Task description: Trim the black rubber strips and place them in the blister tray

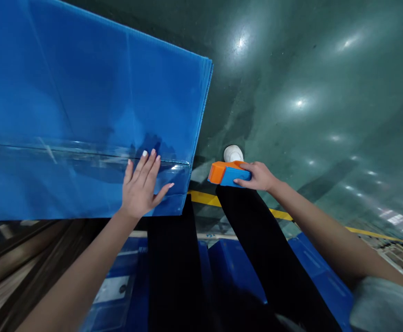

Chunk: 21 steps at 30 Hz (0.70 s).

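My left hand (140,191) lies flat with fingers spread on a large blue corrugated plastic box (84,92), near its right edge. Under the fingertips runs a seam covered by glossy clear tape (111,156). Off the box's right edge, my right hand (261,176) grips a blocky orange-and-blue object (218,173), thumb and fingers closed around its right end. That object is held apart from the box, above the floor. Its exact kind does not show.
Shiny green floor (312,138) spreads to the right, crossed by a yellow line (204,198). Blue bins (236,263) stand behind my black-trousered legs (173,267). A white shoe (233,153) shows beyond the held object. Brown beams (32,258) lie at lower left.
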### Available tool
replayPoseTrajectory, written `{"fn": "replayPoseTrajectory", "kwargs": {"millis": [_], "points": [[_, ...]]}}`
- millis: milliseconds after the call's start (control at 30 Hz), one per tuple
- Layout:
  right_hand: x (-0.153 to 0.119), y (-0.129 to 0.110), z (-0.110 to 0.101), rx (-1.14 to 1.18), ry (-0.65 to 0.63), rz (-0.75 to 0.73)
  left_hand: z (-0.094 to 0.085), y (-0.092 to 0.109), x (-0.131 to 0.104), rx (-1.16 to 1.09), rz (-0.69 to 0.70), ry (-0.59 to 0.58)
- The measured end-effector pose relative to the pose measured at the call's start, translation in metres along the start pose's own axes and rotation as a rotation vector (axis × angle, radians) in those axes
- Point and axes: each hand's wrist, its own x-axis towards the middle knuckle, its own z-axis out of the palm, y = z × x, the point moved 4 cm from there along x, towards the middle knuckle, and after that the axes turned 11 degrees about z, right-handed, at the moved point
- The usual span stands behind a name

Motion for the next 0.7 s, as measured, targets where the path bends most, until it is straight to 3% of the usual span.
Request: {"fn": "replayPoseTrajectory", "kwargs": {"millis": [200,400,567,700], "points": [[0.017,-0.012,0.001,-0.075,0.004,0.100,0.025,0.033,0.012,0.016,0.142,-0.084],[0.033,-0.055,-0.001,-0.102,-0.024,0.215,0.047,0.049,0.013,-0.039,0.286,-0.174],[0.030,-0.075,-0.002,-0.080,-0.024,0.308,0.041,0.047,0.018,-0.032,0.367,-0.204],[0.026,-0.050,-0.006,-0.104,-0.072,0.475,0.026,0.044,0.030,-0.010,0.453,-0.277]]}}
